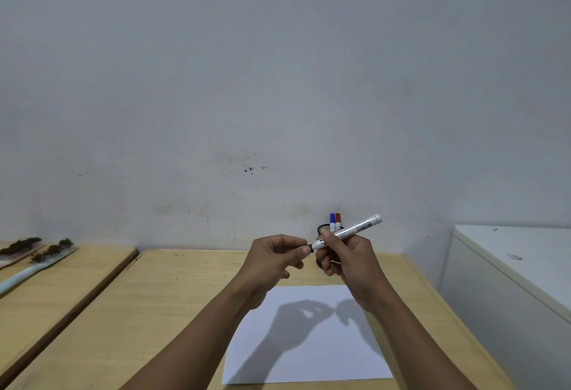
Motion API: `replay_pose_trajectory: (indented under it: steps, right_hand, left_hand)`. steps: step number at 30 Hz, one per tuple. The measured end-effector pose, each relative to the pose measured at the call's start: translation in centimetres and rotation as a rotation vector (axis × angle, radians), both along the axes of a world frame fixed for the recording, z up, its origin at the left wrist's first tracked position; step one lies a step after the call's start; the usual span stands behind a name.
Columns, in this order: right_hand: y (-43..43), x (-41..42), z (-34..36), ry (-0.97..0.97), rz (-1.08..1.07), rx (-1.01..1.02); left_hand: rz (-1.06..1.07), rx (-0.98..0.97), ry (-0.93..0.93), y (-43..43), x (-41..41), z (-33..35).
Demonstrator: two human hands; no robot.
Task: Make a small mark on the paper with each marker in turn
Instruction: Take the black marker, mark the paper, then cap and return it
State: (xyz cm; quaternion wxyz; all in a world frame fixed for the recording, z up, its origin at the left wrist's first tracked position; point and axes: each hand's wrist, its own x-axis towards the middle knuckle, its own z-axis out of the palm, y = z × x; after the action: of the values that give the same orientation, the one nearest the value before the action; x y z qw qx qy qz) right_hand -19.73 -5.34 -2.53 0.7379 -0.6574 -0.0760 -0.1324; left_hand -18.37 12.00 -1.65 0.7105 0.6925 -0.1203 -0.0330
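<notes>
Fingers: left fingertips (304, 249) pinched together right at the dark tip end of the white marker (347, 231), on what looks like its black cap (too small to be sure).
Left hand (278, 255): raised over the table, curled, set to pull the cap straight off along the barrel.
Right hand (346, 258): wrapped tight round the lower barrel, tail end slanting up and away to the right — a steadying grip, so the pull has something to work against.
White marker: held in the air between both hands, above the far edge of the paper, not touching it.
Paper (309, 355): white sheet flat near the table's front edge, right of centre, under the hands; no mark that I can see (the hands' shadows cover much of it).
Holder (323, 229): dark cup at the table's back edge by the wall, partly hidden behind the right hand.
Waiting markers: blue marker (332, 222) and red marker (338, 221) upright in the holder, side by side, caps up.
Table (154, 312): pale wood.
Stage: uncapping, I'd judge, the marking itself not yet begun.
</notes>
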Motion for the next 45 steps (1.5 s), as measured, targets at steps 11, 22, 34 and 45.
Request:
replay_pose_trajectory:
  steps: [11, 22, 34, 45]
  right_hand:
    - [0.9, 0.2, -0.1, 0.004, -0.064, -0.006]
    - [-0.4, -0.1, 1.3, -0.014, 0.080, -0.030]
    - [2.4, 0.6, 1.3, 0.068, -0.050, 0.183]
    - [-0.4, 0.9, -0.9, -0.261, -0.667, -0.746]
  left_hand:
    - [0.078, -0.045, -0.097, -0.6, 0.1, -0.3]
    - [-0.156, 0.402, -0.356, 0.7, 0.9, 1.3]
    - [0.239, 0.741, -1.011, 0.0, 2.2, -0.9]
    - [0.314, 1.077, -0.822, -1.2, 4.1, 1.0]
